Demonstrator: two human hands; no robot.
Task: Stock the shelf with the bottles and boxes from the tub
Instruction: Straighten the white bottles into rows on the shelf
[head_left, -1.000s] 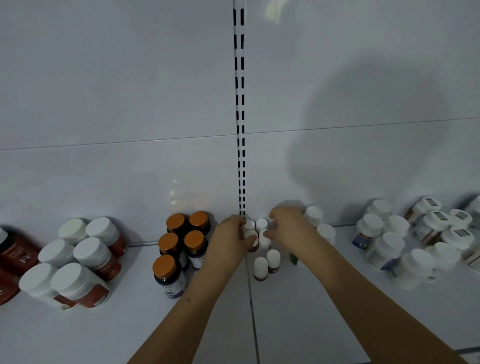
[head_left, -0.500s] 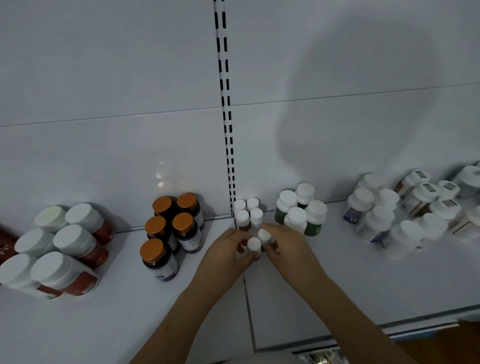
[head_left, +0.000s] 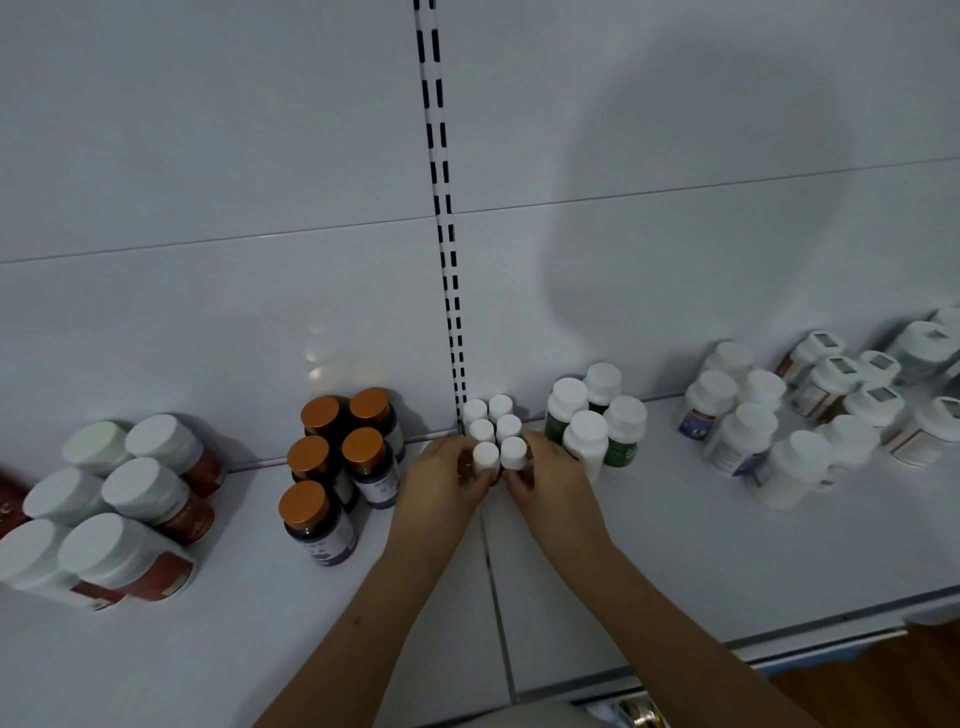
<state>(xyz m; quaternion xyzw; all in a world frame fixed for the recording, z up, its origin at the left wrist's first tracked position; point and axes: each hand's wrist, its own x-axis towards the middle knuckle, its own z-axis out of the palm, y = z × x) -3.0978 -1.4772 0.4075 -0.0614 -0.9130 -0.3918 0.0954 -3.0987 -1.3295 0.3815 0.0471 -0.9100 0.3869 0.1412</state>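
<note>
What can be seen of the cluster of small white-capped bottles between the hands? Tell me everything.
The small white-capped bottles number six, standing upright in two columns of three, packed cap to cap on the white shelf against the back panel, at the foot of the slotted upright. Caps look like smooth white plastic; the bodies are mostly hidden. The left hand holds the front-left bottle and the right hand the front-right one, fingers curled around them.

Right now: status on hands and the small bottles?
Left hand and right hand each grip a front small bottle. Six small bottles grouped on shelf, by the back panel. Orange-cap bottles left, green bottles close right.
</note>
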